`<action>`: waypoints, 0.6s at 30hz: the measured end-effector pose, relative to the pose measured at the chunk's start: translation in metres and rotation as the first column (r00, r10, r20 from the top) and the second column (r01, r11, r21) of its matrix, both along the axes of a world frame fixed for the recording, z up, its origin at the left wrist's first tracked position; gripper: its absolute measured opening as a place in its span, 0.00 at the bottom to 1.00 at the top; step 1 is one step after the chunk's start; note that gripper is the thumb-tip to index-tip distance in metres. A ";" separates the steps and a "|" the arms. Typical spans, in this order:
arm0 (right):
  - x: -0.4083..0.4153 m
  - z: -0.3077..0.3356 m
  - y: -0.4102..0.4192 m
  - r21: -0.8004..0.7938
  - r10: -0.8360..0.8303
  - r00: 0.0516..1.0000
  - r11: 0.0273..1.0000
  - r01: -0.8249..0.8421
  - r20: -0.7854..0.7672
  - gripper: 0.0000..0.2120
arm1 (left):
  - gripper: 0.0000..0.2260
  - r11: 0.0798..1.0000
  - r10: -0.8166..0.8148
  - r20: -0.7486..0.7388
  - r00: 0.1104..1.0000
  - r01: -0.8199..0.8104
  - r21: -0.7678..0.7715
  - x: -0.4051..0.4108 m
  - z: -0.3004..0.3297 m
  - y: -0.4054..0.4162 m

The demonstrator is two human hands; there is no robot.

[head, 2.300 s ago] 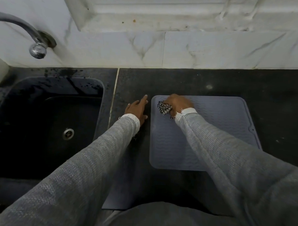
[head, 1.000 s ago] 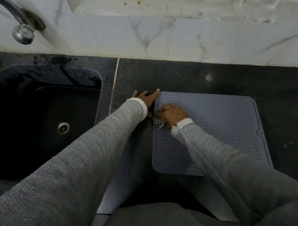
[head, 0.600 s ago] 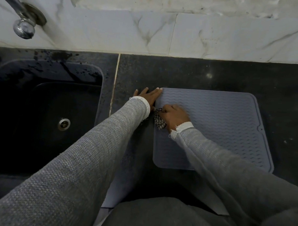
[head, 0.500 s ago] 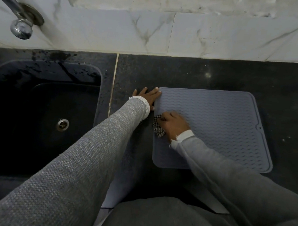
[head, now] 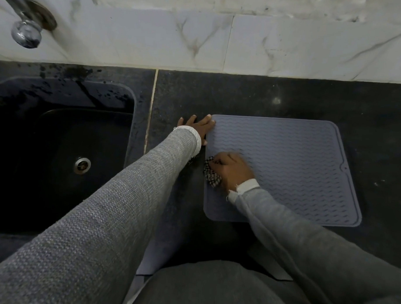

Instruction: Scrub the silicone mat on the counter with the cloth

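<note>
A grey silicone mat [head: 290, 168] with a wavy ribbed surface lies flat on the black counter [head: 242, 96]. My right hand [head: 232, 169] grips a bunched black-and-white checked cloth [head: 211, 173] and holds it against the mat's left edge, about halfway down. My left hand [head: 199, 128] lies flat with straight fingers on the counter at the mat's far-left corner, fingertips touching the mat's rim. Most of the cloth is hidden under my right hand.
A black sink [head: 58, 151] with a metal drain [head: 82, 165] sits to the left, its rim wet with dark splashes. A chrome tap [head: 26, 32] juts from the white marble wall [head: 221, 39] behind. Bare counter surrounds the mat.
My right hand has slid the cloth from the mat's far-left corner down along its left edge toward me. My left hand shifted up to the mat's corner and has stayed there.
</note>
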State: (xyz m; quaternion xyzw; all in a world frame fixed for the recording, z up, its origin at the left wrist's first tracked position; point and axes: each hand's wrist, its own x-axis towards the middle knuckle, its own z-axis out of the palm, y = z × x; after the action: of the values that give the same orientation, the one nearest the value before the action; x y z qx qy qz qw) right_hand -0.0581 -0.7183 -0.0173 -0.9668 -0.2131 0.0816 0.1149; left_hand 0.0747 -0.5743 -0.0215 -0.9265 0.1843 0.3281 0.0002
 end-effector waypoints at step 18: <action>-0.061 0.001 -0.010 0.079 0.081 0.983 0.995 -0.069 -0.167 0.24 | 0.31 0.989 0.055 0.177 0.983 -0.029 -0.146 -0.072 0.007 0.012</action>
State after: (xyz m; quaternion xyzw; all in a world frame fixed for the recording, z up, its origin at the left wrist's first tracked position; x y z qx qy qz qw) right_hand -0.1187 -0.7286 -0.0164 -0.9428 -0.2416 0.1604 0.1645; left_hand 0.0023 -0.5625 -0.0141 -0.9537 0.1870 0.2289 -0.0562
